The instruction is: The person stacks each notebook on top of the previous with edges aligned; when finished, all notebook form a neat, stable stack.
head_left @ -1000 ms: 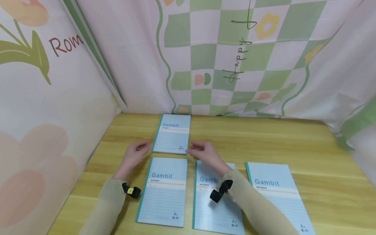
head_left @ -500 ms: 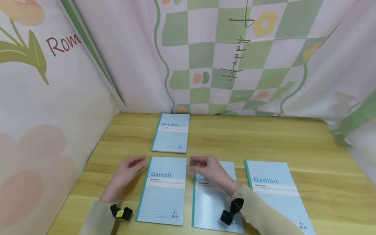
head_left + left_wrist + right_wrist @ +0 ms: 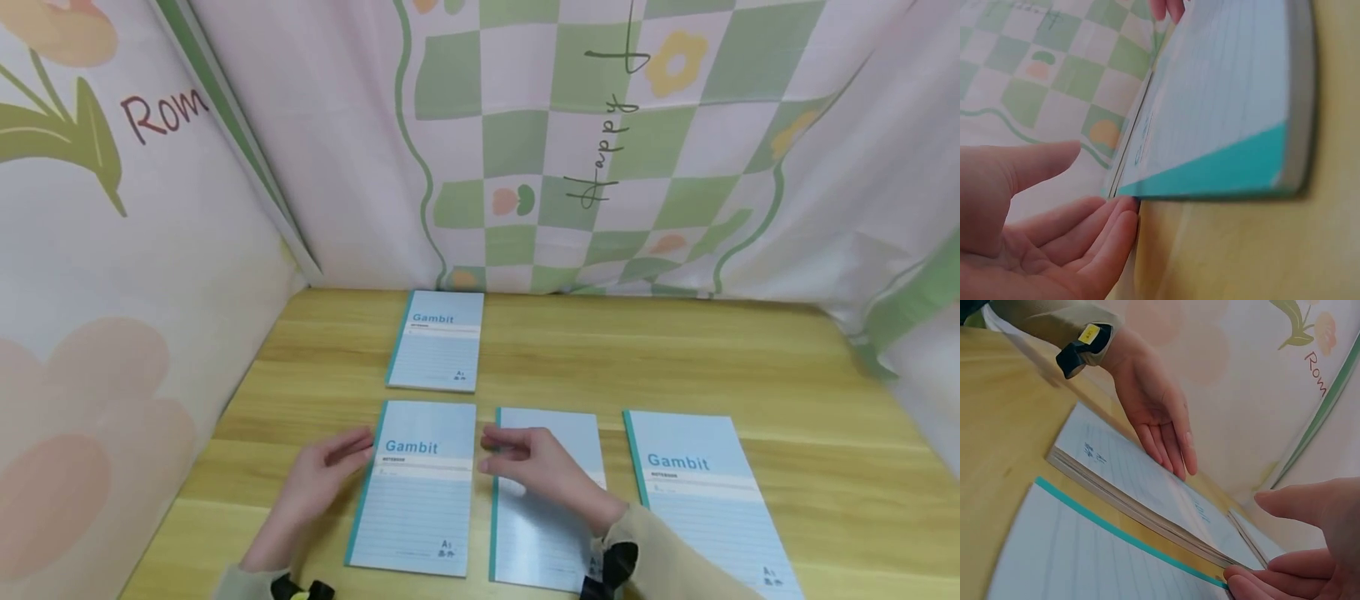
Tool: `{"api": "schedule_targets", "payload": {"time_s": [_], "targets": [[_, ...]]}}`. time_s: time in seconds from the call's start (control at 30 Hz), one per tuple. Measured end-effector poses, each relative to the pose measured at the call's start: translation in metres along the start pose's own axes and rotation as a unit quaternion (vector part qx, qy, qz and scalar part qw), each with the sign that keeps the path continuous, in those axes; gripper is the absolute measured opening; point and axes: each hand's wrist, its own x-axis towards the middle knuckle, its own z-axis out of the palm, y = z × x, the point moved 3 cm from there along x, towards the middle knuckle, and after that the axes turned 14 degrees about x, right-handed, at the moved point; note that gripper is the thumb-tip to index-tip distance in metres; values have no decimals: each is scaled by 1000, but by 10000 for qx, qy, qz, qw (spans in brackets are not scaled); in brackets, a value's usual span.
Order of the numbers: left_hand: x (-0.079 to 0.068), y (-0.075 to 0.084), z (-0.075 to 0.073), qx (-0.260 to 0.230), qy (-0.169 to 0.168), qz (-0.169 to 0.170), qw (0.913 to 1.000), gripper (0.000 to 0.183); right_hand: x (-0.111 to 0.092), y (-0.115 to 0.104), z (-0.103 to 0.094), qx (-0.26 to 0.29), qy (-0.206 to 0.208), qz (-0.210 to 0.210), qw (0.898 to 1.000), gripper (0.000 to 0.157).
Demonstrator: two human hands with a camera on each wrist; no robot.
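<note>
A light-blue notebook with a teal spine (image 3: 416, 508) lies flat at the front left, between my two hands. My left hand (image 3: 315, 483) is beside its spine, fingers extended; in the left wrist view the fingertips (image 3: 1125, 209) are at the teal edge. On the opposite side, my right hand (image 3: 543, 467) reaches over the middle notebook (image 3: 536, 533), its fingertips close to the front-left notebook's right edge. The right wrist view shows that hand (image 3: 1319, 544) with thumb and fingers apart. Neither hand grips anything. Whether the fingertips touch the covers is unclear.
Behind the front-left notebook lies another matching one (image 3: 438, 354), near the table's back edge. A further notebook (image 3: 701, 483) rests at the front right. Printed curtains (image 3: 517, 142) border the wooden table (image 3: 660, 350) at the back and left.
Both hands have moved from the sides of the back notebook toward the front, and now flank the front-left notebook. The notebooks look unmoved.
</note>
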Motion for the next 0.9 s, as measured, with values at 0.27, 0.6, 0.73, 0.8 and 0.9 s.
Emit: {"api": "schedule_targets", "payload": {"time_s": [0.27,0.6,0.73,0.8,0.9], "targets": [[-12,0,4,-128,98,-385,9991,47,-9,5,11,379,-354,-35,9986,60],[-20,2,6,-156,242,-690,9972,51,-12,8,17,673,-370,-46,9970,63],[-21,2,8,-198,350,-827,9958,55,-13,8,19,698,-343,-20,9970,64],[-20,3,9,-240,408,-843,9953,54,-13,9,19,703,-318,18,9970,63],[-18,3,9,-402,473,-889,9941,54,-13,11,17,735,-291,58,9969,63]]}}
